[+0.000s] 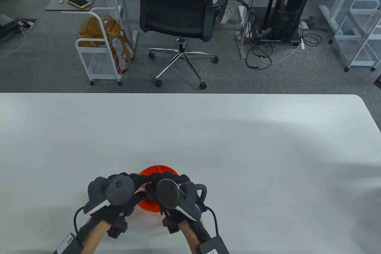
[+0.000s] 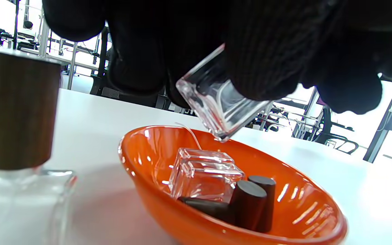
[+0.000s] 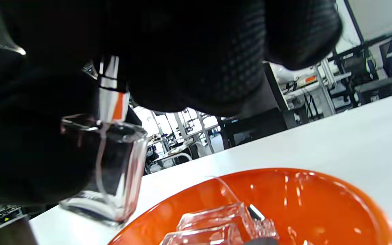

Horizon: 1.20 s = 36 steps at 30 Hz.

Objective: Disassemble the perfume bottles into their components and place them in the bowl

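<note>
White tabletop (image 1: pixel 238 135), orange bowl (image 2: pixel 155 190) near my edge, glass body and dark caps already inside. My left hand (image 1: pixel 114 193) grasps clear bottle (image 2: pixel 216 105) tilted above bowl; right hand (image 1: pixel 172 193) pinches its silver sprayer (image 3: pixel 109 90). I judge glass rigid, slick, breakable: grip flat sides, twist collar.

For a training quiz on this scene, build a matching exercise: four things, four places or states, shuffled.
1. Clear square glass bottle
2. Orange glossy bowl
3. Dark cylindrical caps
4. Glass bottle with brown wooden cap

A. stands on the table beside the bowl
B. lie inside the bowl
C. held tilted above the bowl
D. rests on the white table

Pairs: 1-C, 2-D, 3-B, 4-A
</note>
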### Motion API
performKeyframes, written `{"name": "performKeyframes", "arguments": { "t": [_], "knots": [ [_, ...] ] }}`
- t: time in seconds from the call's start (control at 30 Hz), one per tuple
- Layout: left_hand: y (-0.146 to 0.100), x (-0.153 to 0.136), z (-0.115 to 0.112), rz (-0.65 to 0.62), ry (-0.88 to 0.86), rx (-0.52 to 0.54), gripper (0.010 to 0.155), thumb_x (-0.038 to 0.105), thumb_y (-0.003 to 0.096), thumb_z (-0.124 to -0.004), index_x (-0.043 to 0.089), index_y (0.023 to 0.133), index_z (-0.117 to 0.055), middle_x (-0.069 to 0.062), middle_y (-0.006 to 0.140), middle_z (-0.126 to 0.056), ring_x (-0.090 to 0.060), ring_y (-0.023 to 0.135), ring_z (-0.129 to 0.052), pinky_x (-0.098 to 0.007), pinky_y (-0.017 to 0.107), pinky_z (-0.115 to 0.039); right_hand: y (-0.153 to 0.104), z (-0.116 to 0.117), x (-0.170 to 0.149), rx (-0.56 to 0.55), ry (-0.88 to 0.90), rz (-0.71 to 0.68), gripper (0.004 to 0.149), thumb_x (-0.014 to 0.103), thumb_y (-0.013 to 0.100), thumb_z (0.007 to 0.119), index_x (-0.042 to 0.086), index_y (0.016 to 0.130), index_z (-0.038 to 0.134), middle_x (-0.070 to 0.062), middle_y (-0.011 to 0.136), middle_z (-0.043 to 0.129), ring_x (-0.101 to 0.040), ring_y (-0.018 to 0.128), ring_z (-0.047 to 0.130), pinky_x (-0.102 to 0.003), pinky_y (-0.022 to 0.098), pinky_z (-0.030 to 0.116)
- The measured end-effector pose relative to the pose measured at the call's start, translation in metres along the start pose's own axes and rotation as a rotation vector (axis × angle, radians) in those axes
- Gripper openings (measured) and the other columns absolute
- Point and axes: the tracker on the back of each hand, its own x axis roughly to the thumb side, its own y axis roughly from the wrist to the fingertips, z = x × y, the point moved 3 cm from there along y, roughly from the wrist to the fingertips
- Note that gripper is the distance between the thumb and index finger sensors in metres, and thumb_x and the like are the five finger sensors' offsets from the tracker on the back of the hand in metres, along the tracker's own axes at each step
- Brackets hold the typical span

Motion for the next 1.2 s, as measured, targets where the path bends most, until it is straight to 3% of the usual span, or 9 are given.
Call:
{"name": "performKeyframes", "arguments": {
  "t": [0.1,0.27,0.4,0.6,0.73,0.9,0.97,1.07,1.2],
  "knots": [
    [-0.001,0.001,0.0,-0.011,-0.007,0.008,0.054,0.042,0.0392,-0.092,0.027,0.091,-0.088,-0.004,0.087,-0.101,-0.033,0.076,-0.099,-0.06,0.064,-0.068,0.0,0.0,0.0,0.018,0.0,-0.004,0.04,0.047,0.033,0.086,0.033,0.07,0.09,0.009,0.057,0.104,-0.003,0.03,0.107,-0.045,0.047,0.088],
    [-0.002,-0.001,0.004,-0.007,-0.029,0.043,0.054,0.041,0.0399,-0.092,0.025,0.091,-0.087,-0.007,0.086,-0.1,-0.033,0.076,-0.098,-0.06,0.064,-0.068,0.0,0.003,-0.002,0.101,0.085,0.007,0.049,0.037,0.036,0.087,0.03,0.083,0.078,0.004,0.081,0.091,-0.005,0.046,0.102,-0.048,0.054,0.083],
    [-0.004,-0.001,0.006,-0.016,-0.034,0.043,0.054,0.041,0.0391,-0.092,0.026,0.09,-0.089,-0.008,0.087,-0.099,-0.033,0.073,-0.099,-0.059,0.062,-0.069,0.0,0.002,-0.003,0.042,0.049,0.019,0.043,0.048,0.035,0.082,0.03,0.073,0.087,0.007,0.061,0.102,-0.005,0.032,0.106,-0.046,0.048,0.087],
    [-0.005,0.0,0.007,-0.02,-0.035,0.059,0.054,0.041,0.0396,-0.092,0.025,0.091,-0.089,-0.007,0.086,-0.098,-0.032,0.072,-0.099,-0.059,0.061,-0.07,-0.001,0.006,0.0,0.087,0.05,-0.011,0.049,0.041,0.036,0.084,0.031,0.083,0.076,0.005,0.078,0.09,-0.006,0.048,0.102,-0.048,0.055,0.082],
    [-0.004,0.0,0.007,-0.033,-0.041,0.061,0.054,0.041,0.0393,-0.092,0.026,0.09,-0.09,-0.009,0.087,-0.098,-0.032,0.071,-0.1,-0.059,0.061,-0.07,0.0,0.002,-0.001,0.03,0.016,0.002,0.044,0.048,0.035,0.081,0.03,0.075,0.085,0.006,0.059,0.101,-0.005,0.032,0.106,-0.047,0.05,0.086],
    [-0.003,0.0,0.009,-0.03,-0.037,0.08,0.054,0.041,0.0396,-0.091,0.024,0.09,-0.09,-0.009,0.086,-0.099,-0.032,0.071,-0.1,-0.059,0.061,-0.07,-0.001,0.002,0.002,0.066,0.034,-0.016,0.049,0.039,0.036,0.085,0.03,0.084,0.076,0.003,0.08,0.09,-0.007,0.049,0.102,-0.049,0.055,0.081],
    [-0.005,-0.002,0.008,-0.03,-0.044,0.068,0.054,0.041,0.039,-0.092,0.025,0.09,-0.09,-0.009,0.086,-0.099,-0.032,0.071,-0.1,-0.059,0.061,-0.07,-0.001,0.0,0.001,0.038,0.022,-0.013,0.045,0.049,0.036,0.08,0.032,0.077,0.083,0.006,0.069,0.098,-0.006,0.041,0.105,-0.048,0.052,0.084],
    [-0.006,-0.001,0.008,-0.036,-0.037,0.067,0.054,0.042,0.0387,-0.092,0.025,0.09,-0.091,-0.007,0.086,-0.099,-0.032,0.071,-0.1,-0.059,0.061,-0.07,-0.001,0.0,0.0,0.035,0.041,0.0,0.041,0.048,0.036,0.08,0.032,0.073,0.088,0.006,0.059,0.102,-0.006,0.032,0.106,-0.047,0.05,0.086],
    [-0.007,0.001,0.012,-0.028,-0.014,0.091,0.053,0.041,0.039,-0.092,0.025,0.09,-0.091,-0.008,0.086,-0.099,-0.032,0.071,-0.1,-0.059,0.061,-0.07,-0.002,0.002,0.001,0.088,0.065,-0.01,0.048,0.04,0.036,0.085,0.031,0.082,0.078,0.004,0.08,0.09,-0.007,0.049,0.102,-0.049,0.055,0.082]
  ]
}}
